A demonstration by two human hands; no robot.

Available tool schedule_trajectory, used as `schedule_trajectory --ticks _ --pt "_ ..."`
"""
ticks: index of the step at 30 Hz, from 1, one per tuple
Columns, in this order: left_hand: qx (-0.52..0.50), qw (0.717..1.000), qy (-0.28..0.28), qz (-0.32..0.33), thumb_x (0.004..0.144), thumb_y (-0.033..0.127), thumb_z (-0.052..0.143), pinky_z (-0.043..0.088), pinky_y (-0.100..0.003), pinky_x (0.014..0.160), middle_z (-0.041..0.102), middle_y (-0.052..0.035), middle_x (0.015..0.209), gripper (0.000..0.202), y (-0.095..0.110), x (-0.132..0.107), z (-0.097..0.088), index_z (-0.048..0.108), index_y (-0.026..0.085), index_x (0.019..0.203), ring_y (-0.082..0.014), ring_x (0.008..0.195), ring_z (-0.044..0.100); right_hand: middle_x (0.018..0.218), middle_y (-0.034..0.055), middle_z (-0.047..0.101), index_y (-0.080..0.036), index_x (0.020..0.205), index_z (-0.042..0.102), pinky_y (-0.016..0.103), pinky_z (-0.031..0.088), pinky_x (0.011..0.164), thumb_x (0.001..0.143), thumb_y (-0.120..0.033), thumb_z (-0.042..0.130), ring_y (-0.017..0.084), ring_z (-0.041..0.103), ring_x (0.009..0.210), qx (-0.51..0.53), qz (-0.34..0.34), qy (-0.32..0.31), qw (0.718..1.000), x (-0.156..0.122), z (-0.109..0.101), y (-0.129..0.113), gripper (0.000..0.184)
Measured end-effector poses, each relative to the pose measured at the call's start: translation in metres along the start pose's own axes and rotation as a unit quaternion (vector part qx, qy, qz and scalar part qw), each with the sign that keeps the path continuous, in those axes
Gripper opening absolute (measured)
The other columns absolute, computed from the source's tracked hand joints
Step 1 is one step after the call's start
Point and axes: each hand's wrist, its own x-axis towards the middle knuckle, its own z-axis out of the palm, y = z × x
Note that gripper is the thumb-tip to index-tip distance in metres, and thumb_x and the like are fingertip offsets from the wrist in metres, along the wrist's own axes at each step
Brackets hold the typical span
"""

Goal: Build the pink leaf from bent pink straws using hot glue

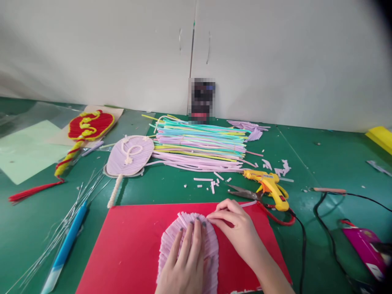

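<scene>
A pale purple oval fan face (211,249) made of side-by-side strips lies on a red sheet (131,249) in front of me. My left hand (185,261) rests flat on it, fingers stretched out and pressing down. My right hand (234,226) is at the oval's upper right edge, fingers pinched together on a purple strip there. A heap of long pastel strips (202,147) lies behind the sheet.
A yellow glue gun (271,188) and scissors (245,192) lie just right of the sheet, cables trailing right. A finished purple fan (130,159) and a red-yellow fan (88,126) lie at left. Thin wires and a blue pen (65,245) sit near the left edge.
</scene>
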Motion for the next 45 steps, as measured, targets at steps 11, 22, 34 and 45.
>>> schedule_trajectory --ticks 11,22,34,45 --pt "0.019 1.0 -0.011 0.014 0.092 0.031 0.04 0.037 -0.034 0.097 0.061 -0.0065 0.123 0.037 0.0 -0.002 0.003 0.061 0.014 0.117 -0.0217 0.113 0.052 0.082 0.0011 0.061 -0.025 0.082 0.068 0.024 0.05 0.073 0.084 -0.026 0.06 0.014 0.059 0.081 0.032 0.06 0.002 0.998 0.0 -0.004 -0.006 0.008" --pt "0.033 0.997 -0.024 0.061 0.091 0.027 0.042 0.039 -0.031 0.096 0.059 -0.0083 0.126 0.039 -0.009 -0.004 0.001 0.056 0.012 0.124 -0.0212 0.114 0.053 0.077 0.0014 0.062 -0.023 0.078 0.063 0.028 0.048 0.069 0.085 -0.024 0.059 0.016 0.058 0.075 -0.007 0.028 0.035 0.999 -0.002 0.007 -0.006 0.008" --pt "0.015 0.999 -0.015 0.041 0.092 0.027 0.041 0.034 -0.032 0.102 0.059 -0.0085 0.125 0.041 -0.007 -0.004 0.001 0.053 0.012 0.127 -0.0213 0.115 0.053 0.076 0.0013 0.062 -0.022 0.077 0.062 0.029 0.047 0.069 0.086 -0.024 0.058 0.016 0.058 0.074 -0.021 0.011 0.039 0.999 -0.004 0.01 -0.005 0.01" --pt "0.021 0.998 -0.021 0.054 0.09 0.028 0.045 0.032 -0.032 0.104 0.059 -0.0081 0.127 0.038 -0.008 -0.005 0.002 0.058 0.013 0.122 -0.0213 0.115 0.052 0.078 0.0031 0.063 -0.023 0.078 0.06 0.031 0.047 0.071 0.088 -0.027 0.054 0.017 0.059 0.076 -0.041 -0.012 0.05 0.998 -0.006 0.01 -0.007 0.012"
